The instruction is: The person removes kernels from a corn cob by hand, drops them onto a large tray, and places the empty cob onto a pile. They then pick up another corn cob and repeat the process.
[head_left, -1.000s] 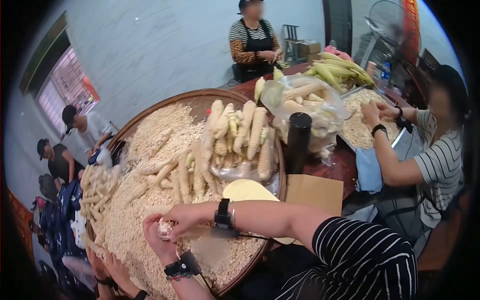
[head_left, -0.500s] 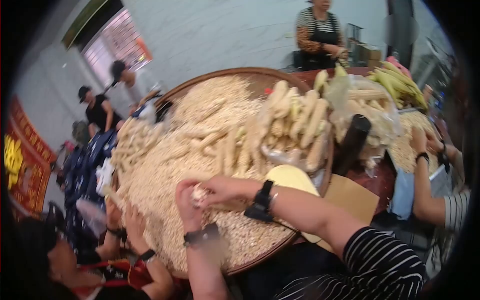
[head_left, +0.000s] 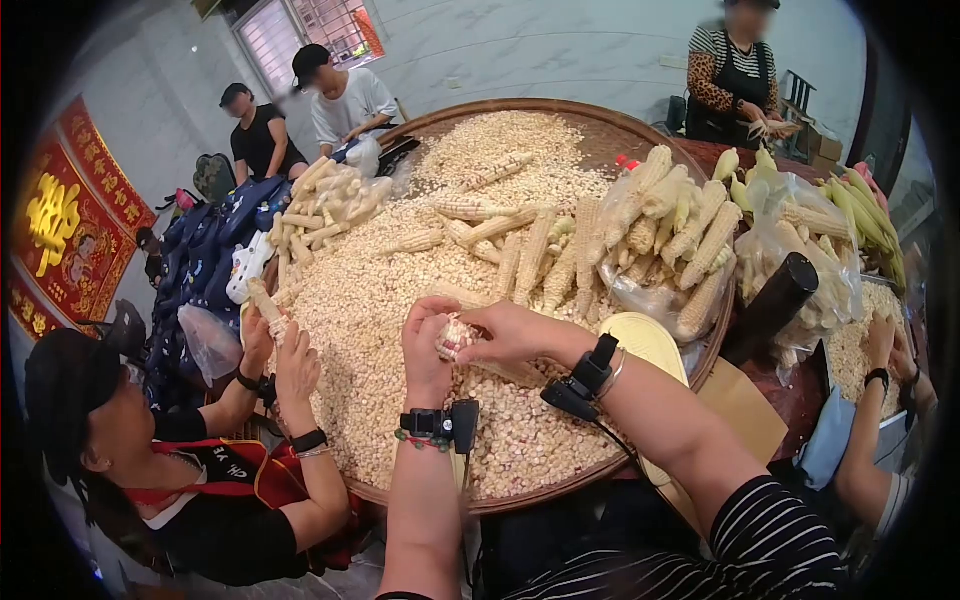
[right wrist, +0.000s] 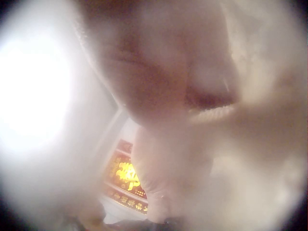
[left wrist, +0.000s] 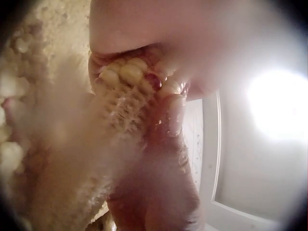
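Brown and round, the big tray (head_left: 610, 145) filled the middle of the scene, and what a spread it carried! Loose pale kernels (head_left: 350, 300) covered most of it, so a great deal of the shelling looked done. Bagged cobs (head_left: 660, 240) stood at 2 o'clock from the working hands, with another cob pile (head_left: 325, 210) between 10 and 11; how bare all of those were, I couldn't tell. Farther off, between 2 and 3 o'clock, lay green-husked ears (head_left: 868, 215), and those, by my reckoning, were work left to do.

Right to the centre, then! The left hand (head_left: 428, 345) had its fingers curled round one side of a cob, while the right hand (head_left: 515, 335) pinched the same piece from the other, thumb low, fingers above. Neither was spread. That held cob (head_left: 457, 340) sat squarely between them, touching both: at 3 o'clock from the left, at 9 from the right, up over the kernel bed.

And how far along was it? Well on, I'd have said: the left wrist view showed rows of empty sockets (left wrist: 122, 108) down the side in sight. Yet a small cluster of kernels (left wrist: 131, 72) clung near the gripped end, one dark red bead (left wrist: 153, 82) among them, so that patch remained.
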{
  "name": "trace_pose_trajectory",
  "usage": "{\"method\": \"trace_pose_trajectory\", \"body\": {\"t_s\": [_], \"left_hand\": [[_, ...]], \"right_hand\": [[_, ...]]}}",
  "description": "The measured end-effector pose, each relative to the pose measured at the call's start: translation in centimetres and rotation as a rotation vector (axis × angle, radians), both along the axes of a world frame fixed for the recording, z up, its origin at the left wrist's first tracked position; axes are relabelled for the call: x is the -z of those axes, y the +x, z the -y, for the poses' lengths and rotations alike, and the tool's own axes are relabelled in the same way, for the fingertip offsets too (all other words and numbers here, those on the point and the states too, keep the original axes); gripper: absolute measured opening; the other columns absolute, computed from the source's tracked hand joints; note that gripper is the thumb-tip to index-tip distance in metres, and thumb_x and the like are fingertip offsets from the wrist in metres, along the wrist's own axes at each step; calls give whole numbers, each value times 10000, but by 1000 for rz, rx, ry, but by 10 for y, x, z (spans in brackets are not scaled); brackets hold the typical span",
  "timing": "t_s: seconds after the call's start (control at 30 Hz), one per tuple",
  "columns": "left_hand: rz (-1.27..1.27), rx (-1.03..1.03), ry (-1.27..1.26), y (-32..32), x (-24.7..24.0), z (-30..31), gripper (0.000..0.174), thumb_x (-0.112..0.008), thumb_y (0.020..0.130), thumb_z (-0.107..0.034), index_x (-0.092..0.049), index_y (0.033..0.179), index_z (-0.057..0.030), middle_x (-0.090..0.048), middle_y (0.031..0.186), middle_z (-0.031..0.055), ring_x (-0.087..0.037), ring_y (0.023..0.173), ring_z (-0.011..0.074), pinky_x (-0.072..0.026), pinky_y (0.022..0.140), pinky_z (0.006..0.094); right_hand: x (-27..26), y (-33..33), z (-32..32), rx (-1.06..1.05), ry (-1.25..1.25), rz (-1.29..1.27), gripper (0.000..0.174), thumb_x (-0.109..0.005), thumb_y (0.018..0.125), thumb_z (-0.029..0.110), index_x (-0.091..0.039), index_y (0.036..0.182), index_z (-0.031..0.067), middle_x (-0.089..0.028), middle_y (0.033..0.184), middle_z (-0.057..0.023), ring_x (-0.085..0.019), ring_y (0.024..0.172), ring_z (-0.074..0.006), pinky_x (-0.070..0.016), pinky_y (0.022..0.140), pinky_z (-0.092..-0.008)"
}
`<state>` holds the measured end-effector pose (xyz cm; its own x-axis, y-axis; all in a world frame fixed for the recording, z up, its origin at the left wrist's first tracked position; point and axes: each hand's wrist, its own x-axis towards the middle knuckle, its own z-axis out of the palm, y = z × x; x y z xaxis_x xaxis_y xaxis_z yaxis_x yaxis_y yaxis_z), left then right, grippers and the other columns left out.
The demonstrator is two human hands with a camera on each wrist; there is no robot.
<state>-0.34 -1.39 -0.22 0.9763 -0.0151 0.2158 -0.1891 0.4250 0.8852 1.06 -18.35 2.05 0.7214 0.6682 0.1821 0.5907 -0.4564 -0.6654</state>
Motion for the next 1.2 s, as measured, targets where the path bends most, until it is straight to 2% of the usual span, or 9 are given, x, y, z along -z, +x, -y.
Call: {"method": "trace_pose_trajectory", "body": {"t_s": [0.3,0.37,0.53,0.67,0.73,0.8,0.83,1.0,1.2], "left_hand": [[-27,16,-2,1,2,1,198,-484,817,-39,-566,990,13,-607,950,92,-574,854,145,-480,748,274],[-28,-14,44,1,2,0,249,-463,785,-69,-553,995,29,-608,938,124,-587,893,198,-495,829,320],[-26,-8,52,1,1,0,244,-475,787,-73,-559,994,22,-606,939,113,-587,891,190,-493,814,308],[-18,-31,83,-1,2,0,233,-488,797,-81,-563,995,18,-607,939,115,-589,881,182,-497,803,308],[-25,31,11,-1,0,1,199,-486,822,-45,-575,990,12,-597,940,81,-569,841,144,-474,750,266],[-42,27,-15,-2,1,2,191,-488,831,-39,-576,993,13,-601,950,84,-574,855,150,-476,765,274],[-28,18,3,-2,0,1,186,-489,836,-37,-575,994,14,-602,954,88,-575,864,152,-477,770,278],[-34,16,34,4,4,0,216,-489,831,-68,-551,1024,6,-609,960,104,-586,902,169,-486,818,294],[0,-18,12,4,7,2,211,-524,846,-72,-558,1038,7,-605,983,93,-581,928,170,-483,830,296]], "right_hand": [[4,0,1,-6,69,14,543,-721,790,439,-598,1109,17,-643,827,-195,-620,734,-318,-468,672,-392],[2,-1,2,-13,65,7,539,-721,791,434,-598,1106,14,-643,824,-194,-620,732,-316,-469,674,-390],[0,-2,3,-24,128,39,535,-724,792,423,-598,1122,21,-648,820,-185,-620,728,-304,-473,682,-386],[-2,-1,2,-23,40,-29,550,-718,798,431,-597,1156,33,-658,849,-185,-631,744,-293,-483,687,-383],[3,0,8,-20,77,-19,554,-715,802,438,-597,1162,35,-660,852,-183,-631,742,-286,-484,682,-381],[2,-1,4,9,93,61,560,-704,811,455,-597,1170,38,-656,843,-181,-624,725,-270,-480,668,-373],[-10,-4,7,-16,36,-43,577,-696,819,462,-587,1198,41,-655,850,-185,-620,728,-263,-478,670,-367],[-4,2,7,-26,32,-72,558,-674,847,435,-565,1229,42,-652,864,-194,-615,741,-271,-481,700,-366],[-4,4,11,-78,47,-209,569,-644,884,377,-505,1301,16,-653,1071,-204,-639,936,-267,-479,818,-363]]}}
